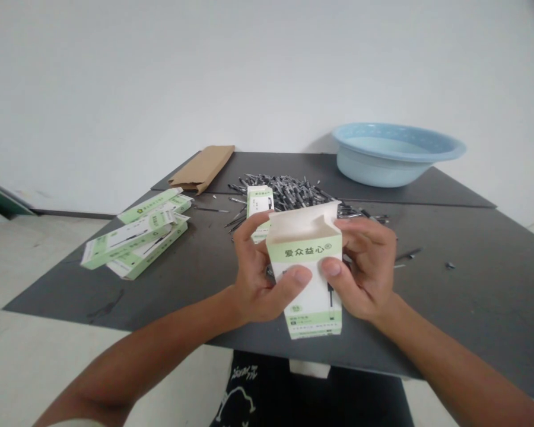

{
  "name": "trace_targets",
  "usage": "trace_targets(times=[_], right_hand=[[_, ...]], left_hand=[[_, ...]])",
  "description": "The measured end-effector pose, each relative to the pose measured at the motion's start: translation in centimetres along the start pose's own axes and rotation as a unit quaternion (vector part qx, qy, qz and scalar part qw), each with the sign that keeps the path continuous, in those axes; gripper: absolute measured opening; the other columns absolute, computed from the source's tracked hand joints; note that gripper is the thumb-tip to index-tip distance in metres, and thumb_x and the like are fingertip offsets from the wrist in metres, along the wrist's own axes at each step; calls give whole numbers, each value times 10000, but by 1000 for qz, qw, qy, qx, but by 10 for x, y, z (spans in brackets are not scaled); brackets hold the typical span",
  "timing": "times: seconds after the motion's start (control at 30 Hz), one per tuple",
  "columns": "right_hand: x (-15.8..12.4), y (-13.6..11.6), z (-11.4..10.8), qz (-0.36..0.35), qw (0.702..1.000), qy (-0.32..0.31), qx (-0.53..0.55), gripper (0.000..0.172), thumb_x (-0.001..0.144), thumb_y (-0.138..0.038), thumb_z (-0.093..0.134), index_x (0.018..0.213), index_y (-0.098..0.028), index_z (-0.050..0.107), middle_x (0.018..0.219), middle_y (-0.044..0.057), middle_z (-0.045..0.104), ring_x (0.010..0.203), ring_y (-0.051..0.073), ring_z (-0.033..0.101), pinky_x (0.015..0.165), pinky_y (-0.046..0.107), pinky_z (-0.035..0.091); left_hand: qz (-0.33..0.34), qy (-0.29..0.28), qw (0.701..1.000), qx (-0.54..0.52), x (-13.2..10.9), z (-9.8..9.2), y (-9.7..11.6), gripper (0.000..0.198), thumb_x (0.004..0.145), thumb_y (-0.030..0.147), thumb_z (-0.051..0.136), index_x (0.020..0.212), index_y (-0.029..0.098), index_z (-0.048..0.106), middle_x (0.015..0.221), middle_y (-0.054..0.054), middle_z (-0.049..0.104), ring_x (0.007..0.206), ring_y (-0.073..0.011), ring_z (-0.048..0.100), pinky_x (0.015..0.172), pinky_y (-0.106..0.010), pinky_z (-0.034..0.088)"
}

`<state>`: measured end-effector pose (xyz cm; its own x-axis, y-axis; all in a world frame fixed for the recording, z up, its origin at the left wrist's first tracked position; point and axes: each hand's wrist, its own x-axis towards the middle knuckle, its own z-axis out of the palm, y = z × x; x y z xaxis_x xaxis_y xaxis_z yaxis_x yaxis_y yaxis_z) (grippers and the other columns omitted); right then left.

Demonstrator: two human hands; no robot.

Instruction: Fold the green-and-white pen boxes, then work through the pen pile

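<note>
Between my two hands is a small green and white cardboard box [314, 290], upright with its top flaps raised. My left hand [269, 276] grips its left side, thumb across the printed front. On the other side my right hand [367, 267] holds it the same way, fingers curled behind. The inside is only partly visible at the top. Just behind it stands another green and white box [258, 201], partly covered by my left hand. A big pile of black pens or pen refills [293, 193] lies beyond, too jumbled to tell which.
Several flattened or closed green and white boxes [137, 237] lie stacked on the left of the dark table [463, 308]. A brown paper bag [204, 166] rests at the back left. At the back right sits a light blue basin [382, 169]. Loose pieces lie on the right.
</note>
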<state>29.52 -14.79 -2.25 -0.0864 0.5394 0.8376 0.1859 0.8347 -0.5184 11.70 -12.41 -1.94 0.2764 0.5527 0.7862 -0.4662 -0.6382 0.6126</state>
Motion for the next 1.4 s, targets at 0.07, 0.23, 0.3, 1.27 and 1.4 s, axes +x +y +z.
trace_targets(times=[0.07,0.23,0.3,1.27,1.4], right_hand=[[0,0,1,-9,1000,-5,3,650,943,-140,697,1522,-327,468,749,-48,543,569,158,539,462,312,424],[3,-4,2,-11,999,0,33,548,963,-139,651,1461,-310,497,703,-60,485,494,147,476,414,310,371],[2,-5,2,-2,999,-1,39,477,989,-180,632,1424,-324,498,664,-71,438,449,145,424,393,317,316],[29,-20,-33,201,978,-45,-47,244,1004,-304,752,1202,-406,852,993,-22,872,734,159,775,561,253,576],[31,-22,-33,201,978,-59,-21,233,1006,-304,748,1181,-416,853,1055,-16,873,741,164,790,547,252,580]], left_hand=[[21,7,1000,6,0,2,-1,763,994,174,724,1585,426,313,1156,-11,755,690,-118,736,646,-250,625],[69,4,995,71,-3,-2,-8,714,951,94,743,1512,339,376,1153,-17,722,801,-132,777,682,-233,643],[78,-4,993,94,-5,-3,-10,665,932,78,749,1465,301,419,1101,3,698,733,-95,739,633,-192,606],[-212,-58,972,-78,1,-5,10,578,986,241,776,1345,354,337,1029,10,785,672,-130,750,545,-204,620],[-230,-52,967,-97,4,-7,11,604,982,237,784,1348,363,320,1020,26,790,674,-127,755,557,-204,629]])
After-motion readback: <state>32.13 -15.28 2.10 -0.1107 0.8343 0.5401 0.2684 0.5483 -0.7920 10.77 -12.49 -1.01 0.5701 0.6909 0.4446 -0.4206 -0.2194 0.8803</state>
